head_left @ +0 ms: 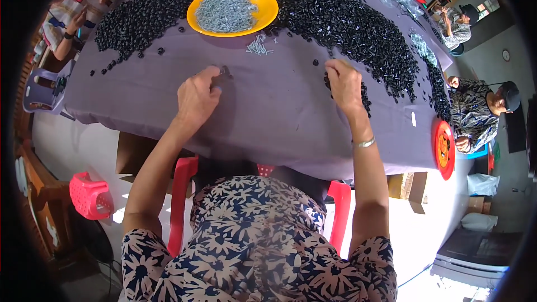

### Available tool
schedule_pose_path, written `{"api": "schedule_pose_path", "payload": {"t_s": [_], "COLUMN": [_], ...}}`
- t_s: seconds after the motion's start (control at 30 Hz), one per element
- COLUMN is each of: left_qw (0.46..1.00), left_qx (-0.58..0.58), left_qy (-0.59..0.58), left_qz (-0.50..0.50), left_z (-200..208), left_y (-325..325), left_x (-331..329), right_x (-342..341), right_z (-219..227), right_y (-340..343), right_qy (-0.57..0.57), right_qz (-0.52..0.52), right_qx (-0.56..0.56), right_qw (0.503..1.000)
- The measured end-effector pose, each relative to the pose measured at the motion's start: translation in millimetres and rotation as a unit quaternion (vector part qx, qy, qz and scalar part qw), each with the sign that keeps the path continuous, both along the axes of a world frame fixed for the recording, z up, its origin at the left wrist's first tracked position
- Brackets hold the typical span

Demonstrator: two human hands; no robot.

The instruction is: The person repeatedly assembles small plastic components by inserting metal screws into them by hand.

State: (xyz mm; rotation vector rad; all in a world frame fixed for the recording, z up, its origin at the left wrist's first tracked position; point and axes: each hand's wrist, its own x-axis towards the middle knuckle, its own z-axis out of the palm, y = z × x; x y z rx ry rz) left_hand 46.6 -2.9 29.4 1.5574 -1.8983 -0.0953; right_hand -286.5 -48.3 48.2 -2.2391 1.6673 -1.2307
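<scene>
My left hand [198,95] is over the purple cloth, its fingers curled, with a small dark piece [225,71] at the fingertips. To the right, my right hand [345,85] is closed in a pinch at the edge of the large pile of small black cylindrical pieces [347,17]; whatever its fingertips hold is hidden. Between and beyond the hands, a yellow plate [269,8] holds many thin silvery screw-like pins [226,11]. Some loose pins [258,46] lie on the cloth just in front of it.
Another heap of black pieces [148,14] spreads at the left. A red plate [444,151] with small orange and dark items sits at the table's right edge. Co-workers sit on the right [478,112] and far left [72,11]. A pink stool [89,196] stands on the floor.
</scene>
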Motion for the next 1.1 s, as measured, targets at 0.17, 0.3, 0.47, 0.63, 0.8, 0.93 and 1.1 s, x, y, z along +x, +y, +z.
{"api": "schedule_pose_path", "payload": {"t_s": [0.17,0.3,0.47,0.63,0.8,0.93,1.1], "left_qw": [0.984,0.970,0.976,0.972,0.970,0.970,0.969], "left_qx": [-0.037,-0.001,0.030,0.044,0.049,0.039,0.043], "left_qy": [0.140,0.178,0.121,0.140,0.152,0.152,0.150], "left_qz": [-0.101,-0.166,-0.177,-0.186,-0.182,-0.185,-0.192], "left_z": [2.1,-7.9,-19.0,-17.3,-15.0,-15.7,-17.1], "left_y": [13.1,18.9,26.3,26.7,27.9,27.0,28.3], "left_x": [-37.3,-68.5,-80.0,-75.2,-76.5,-76.7,-77.5], "right_x": [6.0,13.6,9.6,-20.1,-62.6,-49.6,-44.5], "right_z": [-6.6,-16.1,-15.8,13.7,16.0,4.9,3.8], "right_y": [-40.1,-41.2,-25.6,-22.0,-38.2,-37.0,-40.2], "right_qy": [0.235,0.257,0.291,0.091,-0.008,0.027,0.064], "right_qz": [0.025,0.005,0.027,-0.012,-0.066,-0.037,-0.071], "right_qx": [-0.001,0.052,0.010,-0.037,0.041,0.122,0.181], "right_qw": [0.972,0.965,0.956,0.995,0.997,0.991,0.979]}}
